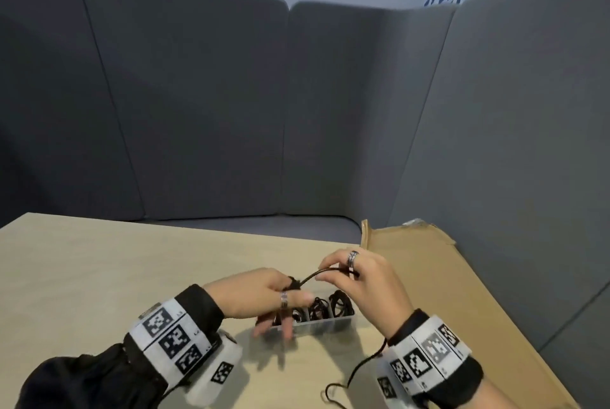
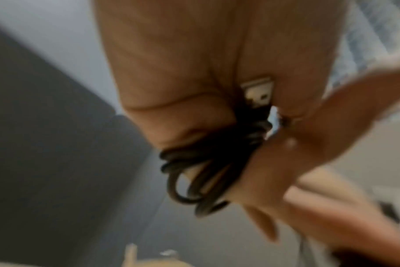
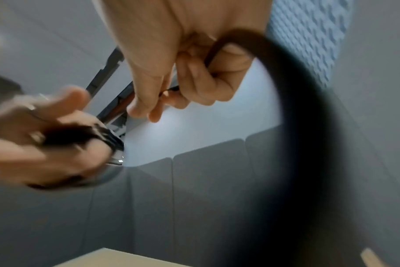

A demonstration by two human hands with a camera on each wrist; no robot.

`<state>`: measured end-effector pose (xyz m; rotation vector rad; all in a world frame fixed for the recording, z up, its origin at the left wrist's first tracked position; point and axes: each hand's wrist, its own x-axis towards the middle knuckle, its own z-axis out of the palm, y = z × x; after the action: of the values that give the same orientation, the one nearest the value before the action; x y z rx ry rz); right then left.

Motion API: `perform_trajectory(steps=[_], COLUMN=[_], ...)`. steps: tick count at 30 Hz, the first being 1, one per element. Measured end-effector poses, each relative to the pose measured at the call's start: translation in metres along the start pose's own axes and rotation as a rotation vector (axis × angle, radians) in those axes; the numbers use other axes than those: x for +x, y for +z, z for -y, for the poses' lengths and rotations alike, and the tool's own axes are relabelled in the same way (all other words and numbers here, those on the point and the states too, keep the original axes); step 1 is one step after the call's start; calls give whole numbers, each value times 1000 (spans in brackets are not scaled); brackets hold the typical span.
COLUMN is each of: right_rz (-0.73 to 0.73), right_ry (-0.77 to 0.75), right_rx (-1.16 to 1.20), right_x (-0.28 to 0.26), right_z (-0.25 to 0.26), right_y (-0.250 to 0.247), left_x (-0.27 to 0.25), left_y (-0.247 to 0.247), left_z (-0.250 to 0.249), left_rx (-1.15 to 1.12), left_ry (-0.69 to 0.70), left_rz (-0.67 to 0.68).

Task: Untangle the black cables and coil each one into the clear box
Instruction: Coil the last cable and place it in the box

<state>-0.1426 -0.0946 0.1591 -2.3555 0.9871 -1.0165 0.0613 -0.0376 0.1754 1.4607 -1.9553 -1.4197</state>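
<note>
Left hand (image 1: 264, 293) holds a black cable (image 1: 317, 275) looped round its fingers — right hand (image 1: 359, 280) pinches the loose part. Some coils already sit in the clear box (image 1: 317, 323); the cable's tail lies on the desk (image 1: 99, 263), not wound up yet.

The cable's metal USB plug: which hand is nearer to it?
Left. The USB plug sits inside the left hand, pinned with the coil; the right hand pinches the cable further along, apart from the plug.

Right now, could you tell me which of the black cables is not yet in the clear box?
The black cable stretched between the left hand and right hand; its tail trails on the table. The other coils already sit in the clear box.
</note>
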Motion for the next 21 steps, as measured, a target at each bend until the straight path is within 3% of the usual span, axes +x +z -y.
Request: perform_trajectory(steps=[3, 5, 7, 10, 12, 14, 16, 17, 18, 21], right_rz=[181, 418, 609, 817, 884, 824, 597, 460, 340, 145], right_ry=[36, 128, 194, 244, 282, 339, 340, 327, 308, 253], right_rx=[-159, -90, 29, 214, 408, 581, 543, 474, 401, 160], right_x=[6, 1, -11, -33, -46, -49, -38, -31, -23, -6], right_z=[-10, -16, -18, -11, -1, 7, 5, 0, -7, -26], right_y=[-4, 5, 18, 34, 35, 26, 11, 3, -4, -13], left_x=[-6, -8, -2, 13, 19, 19, 19, 18, 16, 11], left_y=[1, -1, -2, -8, -11, -10, -7, -6, -5, -1], left_z=[-8, -17, -22, -18, -11, 2, 20, 25, 26, 14], left_rx=[-510, -856, -1081, -1097, -724, -37, 533, 609, 527, 38], left_ry=[218, 360, 476, 512, 418, 200, -9, -68, -87, -37], left_rz=[202, 126, -88, -477, -624, -632, -516, -435, -346, -41])
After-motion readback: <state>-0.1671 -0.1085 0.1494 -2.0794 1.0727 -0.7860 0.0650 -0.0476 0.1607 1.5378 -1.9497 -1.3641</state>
